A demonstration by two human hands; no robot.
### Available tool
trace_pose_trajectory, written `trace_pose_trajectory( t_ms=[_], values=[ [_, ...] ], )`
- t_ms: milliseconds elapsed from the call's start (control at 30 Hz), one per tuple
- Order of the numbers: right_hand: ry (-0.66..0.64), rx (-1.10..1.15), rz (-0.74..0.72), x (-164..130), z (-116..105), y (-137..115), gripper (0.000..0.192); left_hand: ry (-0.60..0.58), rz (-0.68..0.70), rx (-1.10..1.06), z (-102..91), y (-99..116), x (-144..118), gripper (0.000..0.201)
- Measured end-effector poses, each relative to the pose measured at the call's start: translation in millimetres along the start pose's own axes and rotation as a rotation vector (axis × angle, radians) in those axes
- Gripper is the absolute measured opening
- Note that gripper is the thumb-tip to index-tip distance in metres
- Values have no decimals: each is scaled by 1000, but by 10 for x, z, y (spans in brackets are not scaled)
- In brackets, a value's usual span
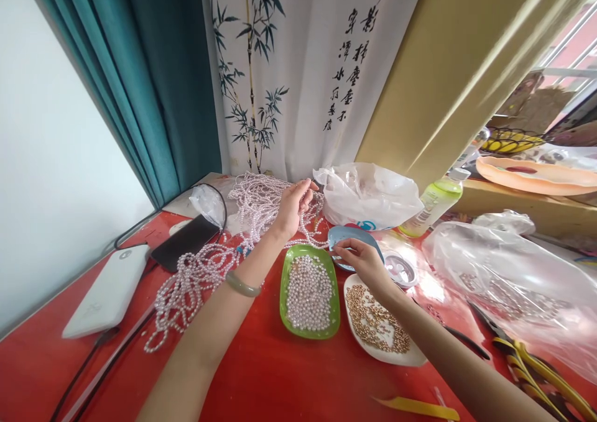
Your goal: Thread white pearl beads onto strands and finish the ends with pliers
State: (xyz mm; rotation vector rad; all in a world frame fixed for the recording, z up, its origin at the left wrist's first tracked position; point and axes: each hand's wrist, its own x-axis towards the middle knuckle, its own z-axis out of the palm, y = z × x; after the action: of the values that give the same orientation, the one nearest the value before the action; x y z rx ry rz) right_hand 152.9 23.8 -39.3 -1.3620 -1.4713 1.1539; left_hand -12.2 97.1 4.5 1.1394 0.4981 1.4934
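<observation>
My left hand (293, 206), with a jade-coloured bangle (242, 284) on its wrist, is raised over the far side of the table, beside the heap of pale pink bead strands (256, 201). Its fingers are curled together; anything between them is too small to make out. My right hand (364, 263) pinches at the near edge of the blue dish (359, 237), and what its fingertips hold cannot be seen. Below the hands lie a green tray (283, 304) of loose pearly beads (308, 294) and a white dish (373, 352) of small gold beads (373, 319), partly covered by my right forearm.
To the left lie a white power bank (106, 294) and a black phone (184, 245). A white plastic bag (370, 195), a bottle (433, 203) and a clear bag of beads (508, 279) stand behind and right. Pliers (522, 360) and yellow tweezers (420, 408) lie at the near right.
</observation>
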Motion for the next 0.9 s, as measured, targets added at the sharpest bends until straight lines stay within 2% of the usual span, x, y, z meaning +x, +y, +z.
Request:
trace_pose_trajectory(
  t_ms=[167,400,667,900],
  values=[
    [36,34,-81,-8,12,-113,25,-15,1,-46,-15,1,12,22],
    [58,-13,-226,109,-20,-17,22,-7,-4,-57,-17,5,14,22],
    [108,-50,-390,133,-35,-42,15,-13,-2,-72,0,15,0,22],
    [149,-62,-419,130,-59,-15,15,-16,-7,-73,-15,-4,3,22]
  ],
)
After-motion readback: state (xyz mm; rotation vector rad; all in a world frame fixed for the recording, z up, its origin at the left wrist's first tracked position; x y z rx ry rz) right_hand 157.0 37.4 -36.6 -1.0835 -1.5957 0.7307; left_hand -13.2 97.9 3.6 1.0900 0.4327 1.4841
